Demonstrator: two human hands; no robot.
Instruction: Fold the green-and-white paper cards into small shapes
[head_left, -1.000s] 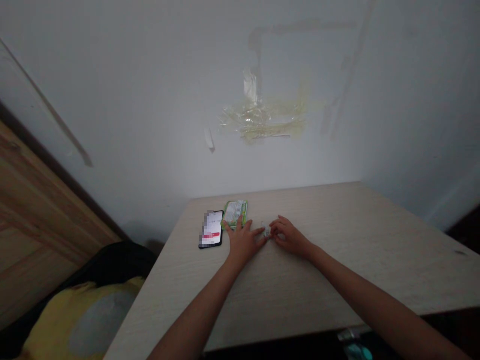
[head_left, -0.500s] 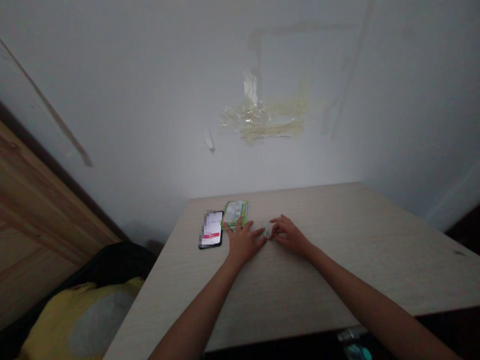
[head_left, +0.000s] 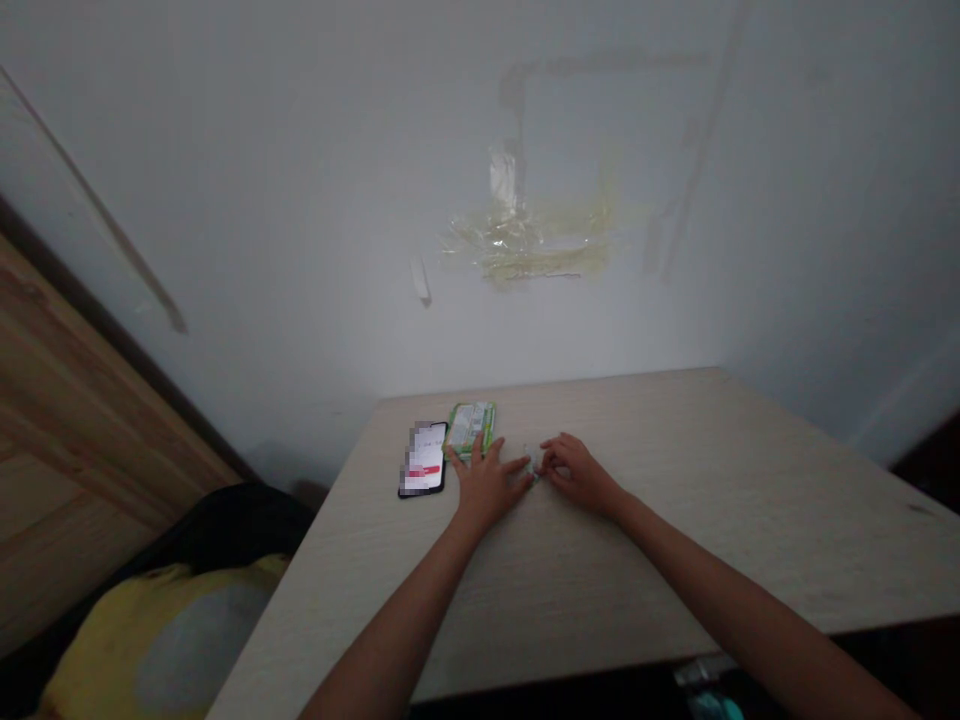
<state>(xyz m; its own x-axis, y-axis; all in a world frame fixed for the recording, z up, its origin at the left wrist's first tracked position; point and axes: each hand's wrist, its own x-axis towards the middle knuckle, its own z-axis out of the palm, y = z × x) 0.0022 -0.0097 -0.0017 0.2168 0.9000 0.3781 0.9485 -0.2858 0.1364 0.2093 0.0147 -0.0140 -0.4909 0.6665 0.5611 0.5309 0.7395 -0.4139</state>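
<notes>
A small, clear, shiny plastic piece (head_left: 531, 462) lies on the table between my two hands; its exact kind is too small to make out. My left hand (head_left: 487, 488) rests on the tabletop with spread fingers, its thumb and index finger at the left side of the clear piece. Its other fingertips reach the near edge of a green and white packet (head_left: 471, 425). From the right, my right hand (head_left: 577, 472) comes to the same piece with curled fingers, thumb and index finger pinched at its edge. The fingertips partly cover the piece.
Left of the packet lies a phone (head_left: 426, 462) with a lit screen, partly blurred out. The pale wooden table (head_left: 675, 440) meets a wall (head_left: 300, 200) with old tape on it. A yellow and grey soft thing (head_left: 180, 630) is down at the left, below a wooden panel (head_left: 67, 400).
The fingers of my right hand have shifted slightly at the clear piece, which looks a little tilted differently. My left hand, the packet and the phone stay in place.
</notes>
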